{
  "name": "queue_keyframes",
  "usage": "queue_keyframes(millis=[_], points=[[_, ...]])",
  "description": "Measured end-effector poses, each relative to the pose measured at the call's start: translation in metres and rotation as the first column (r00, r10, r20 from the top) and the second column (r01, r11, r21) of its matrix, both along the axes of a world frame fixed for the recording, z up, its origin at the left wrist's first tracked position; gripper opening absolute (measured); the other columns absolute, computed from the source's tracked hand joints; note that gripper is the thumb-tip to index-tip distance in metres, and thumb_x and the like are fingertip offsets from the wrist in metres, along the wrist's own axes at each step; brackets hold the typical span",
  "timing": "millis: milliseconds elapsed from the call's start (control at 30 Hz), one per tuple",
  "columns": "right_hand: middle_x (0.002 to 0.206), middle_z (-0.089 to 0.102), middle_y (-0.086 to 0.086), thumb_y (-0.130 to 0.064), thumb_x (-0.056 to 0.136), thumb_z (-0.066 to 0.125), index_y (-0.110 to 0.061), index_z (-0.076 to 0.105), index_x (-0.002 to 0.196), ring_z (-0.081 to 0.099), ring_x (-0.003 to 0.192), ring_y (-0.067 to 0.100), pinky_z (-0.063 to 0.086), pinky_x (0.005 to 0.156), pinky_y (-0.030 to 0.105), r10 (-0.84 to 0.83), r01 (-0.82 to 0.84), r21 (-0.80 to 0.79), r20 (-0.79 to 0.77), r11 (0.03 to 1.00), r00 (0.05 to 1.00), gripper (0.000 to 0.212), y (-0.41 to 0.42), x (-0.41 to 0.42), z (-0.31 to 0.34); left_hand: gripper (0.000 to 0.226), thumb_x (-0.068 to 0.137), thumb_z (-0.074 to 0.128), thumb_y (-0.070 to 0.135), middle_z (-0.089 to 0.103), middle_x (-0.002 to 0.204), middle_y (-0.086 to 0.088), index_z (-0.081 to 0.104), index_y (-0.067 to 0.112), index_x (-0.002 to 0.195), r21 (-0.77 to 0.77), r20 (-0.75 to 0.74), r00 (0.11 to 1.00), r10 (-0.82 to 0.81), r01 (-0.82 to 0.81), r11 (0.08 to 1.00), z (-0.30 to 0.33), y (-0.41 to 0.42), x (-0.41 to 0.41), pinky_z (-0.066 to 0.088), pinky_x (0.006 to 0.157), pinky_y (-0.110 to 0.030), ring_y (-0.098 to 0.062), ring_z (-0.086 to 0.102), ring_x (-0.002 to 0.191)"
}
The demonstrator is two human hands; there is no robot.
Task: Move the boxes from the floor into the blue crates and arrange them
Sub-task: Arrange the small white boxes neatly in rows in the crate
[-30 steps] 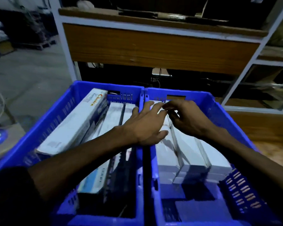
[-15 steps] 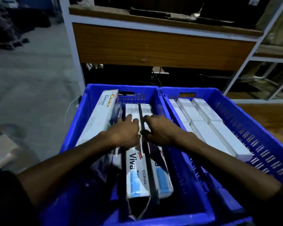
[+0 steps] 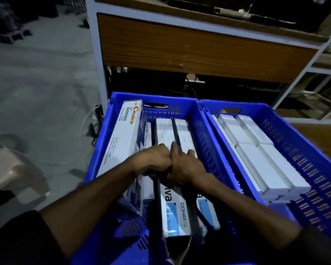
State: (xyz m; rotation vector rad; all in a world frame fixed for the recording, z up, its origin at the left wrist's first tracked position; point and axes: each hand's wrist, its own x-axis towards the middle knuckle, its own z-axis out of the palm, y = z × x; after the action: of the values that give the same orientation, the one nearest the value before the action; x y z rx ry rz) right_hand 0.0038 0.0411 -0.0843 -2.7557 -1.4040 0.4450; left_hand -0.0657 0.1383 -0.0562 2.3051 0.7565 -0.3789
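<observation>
Inside the left blue crate [image 3: 101, 150], both hands press side by side on long boxes lying lengthwise. The left hand [image 3: 153, 159] is curled over the near part of the CONA box [image 3: 172, 213], knuckles up, fingers folded down at a dark gap beside it; whether it truly grips the box cannot be told. The right hand [image 3: 183, 169] touches the left one, fingers spread flat on the neighbouring box [image 3: 184, 134], not closed round anything. Against the left wall of that crate the Choice box [image 3: 122, 138] leans tilted, its far end rising above the rim. Little free room shows at the crate's far wall, more at the near end, where the floor of the crate is dark and hard to read. Touching on the right, the second blue crate [image 3: 302, 153] holds plain white boxes [image 3: 260, 161] packed in rows toward its left wall, with a bare strip along its right wall. Both forearms hide the near ends of the boxes, and the crates' near corners are cut off
</observation>
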Motion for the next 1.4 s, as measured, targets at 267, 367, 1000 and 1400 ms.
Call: queue_keyframes(millis=[267,367,1000,1400], points=[[0.104,0.065,0.003,-0.069,0.083,0.045,-0.014,0.025,0.145,0.066,0.090,0.028,0.053,0.074,0.038,-0.206,0.299,0.454,-0.243,0.839,0.948,0.085,-0.006,0.021,0.024,0.061,0.103,0.046,0.044,0.049,0.136,-0.004,0.024,0.014,0.152,-0.416,0.370,0.796,0.479,-0.319,0.852,0.007,0.015,0.004,0.046,0.069,-0.025,-0.014,0.053,0.092],[0.099,0.063,-0.006,-0.058,0.090,0.052,-0.024,0.038,0.125,0.063,0.084,0.015,0.047,0.068,0.033,-0.156,0.323,0.513,-0.342,0.795,0.927,0.051,-0.013,0.023,0.036,0.071,0.101,0.041,0.060,0.055,0.122,-0.004,0.019,0.016,0.151,-0.554,0.357,0.699,0.620,-0.376,0.743,0.007,0.025,0.005,0.054,0.079,-0.037,-0.021,0.060,0.097],[0.123,0.061,0.021,-0.048,0.091,0.034,-0.002,0.058,0.121,0.056,0.117,0.041,0.045,0.098,0.045,-0.077,0.079,0.036,-0.064,0.996,0.995,0.060,-0.013,0.033,0.019,0.045,0.095,0.058,0.053,0.075,0.081,-0.004,0.077,0.019,0.073,-0.896,0.242,0.620,0.746,-0.152,0.417,0.018,0.048,-0.015,0.058,0.075,-0.029,-0.019,0.071,0.068],[0.126,0.031,0.015,-0.032,0.096,0.053,-0.011,0.038,0.125,0.052,0.099,0.048,0.048,0.089,0.055,-0.076,0.098,0.183,-0.123,0.978,0.989,0.038,-0.008,0.018,0.017,0.049,0.097,0.051,0.054,0.076,0.094,-0.011,0.072,0.014,0.117,-0.960,0.212,0.548,0.809,-0.037,0.277,0.013,0.063,-0.016,0.060,0.058,-0.032,-0.028,0.074,0.070]])
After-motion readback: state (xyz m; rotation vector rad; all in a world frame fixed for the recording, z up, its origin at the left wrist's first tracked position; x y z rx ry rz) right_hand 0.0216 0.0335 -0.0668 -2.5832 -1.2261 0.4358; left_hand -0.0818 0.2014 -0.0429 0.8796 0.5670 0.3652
